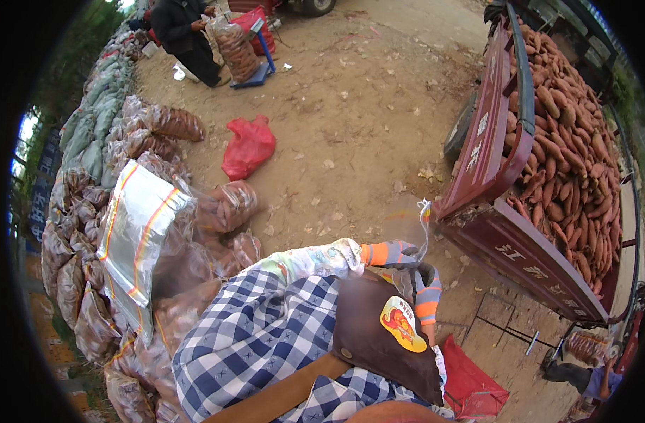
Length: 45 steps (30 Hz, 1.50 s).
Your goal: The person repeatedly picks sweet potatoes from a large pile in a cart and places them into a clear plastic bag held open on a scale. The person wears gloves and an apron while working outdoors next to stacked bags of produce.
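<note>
My left hand (399,254), in a grey and orange work glove, grips the gathered neck of a clear plastic bag (407,219). A white twisted end of the plastic or a tie (424,209) sticks up above the fingers. Close beside it, my right hand (428,291) wears a matching glove and also has its fingers curled on the bag. Much of the bag is blurred or hidden behind the hands and a dark brown shoulder bag (375,317) with a yellow sticker. Whatever the clear bag holds cannot be seen.
A dark red cargo truck bed (533,259) heaped with sweet potatoes (570,174) stands at right. Filled bags (90,317) line the left, with flat plastic bags (142,222) on top. Red sacks (251,145) lie about. Another person (182,31) stands by a blue scale (253,76).
</note>
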Each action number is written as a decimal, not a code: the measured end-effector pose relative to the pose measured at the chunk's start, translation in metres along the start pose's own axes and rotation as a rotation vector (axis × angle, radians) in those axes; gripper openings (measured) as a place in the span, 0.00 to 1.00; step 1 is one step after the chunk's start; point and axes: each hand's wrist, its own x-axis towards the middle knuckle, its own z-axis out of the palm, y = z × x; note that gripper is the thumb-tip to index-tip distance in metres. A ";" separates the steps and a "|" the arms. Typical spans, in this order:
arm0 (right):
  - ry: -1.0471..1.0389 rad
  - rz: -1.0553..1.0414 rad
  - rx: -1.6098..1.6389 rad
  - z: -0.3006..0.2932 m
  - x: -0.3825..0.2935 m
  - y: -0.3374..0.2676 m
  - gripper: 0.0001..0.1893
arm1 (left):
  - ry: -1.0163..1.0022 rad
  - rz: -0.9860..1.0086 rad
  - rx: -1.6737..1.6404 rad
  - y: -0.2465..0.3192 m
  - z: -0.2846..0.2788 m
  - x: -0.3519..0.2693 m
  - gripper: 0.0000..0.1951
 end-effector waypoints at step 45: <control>0.217 0.076 0.277 -0.016 -0.006 0.000 0.12 | 0.431 0.496 1.176 0.075 -0.052 -0.066 0.46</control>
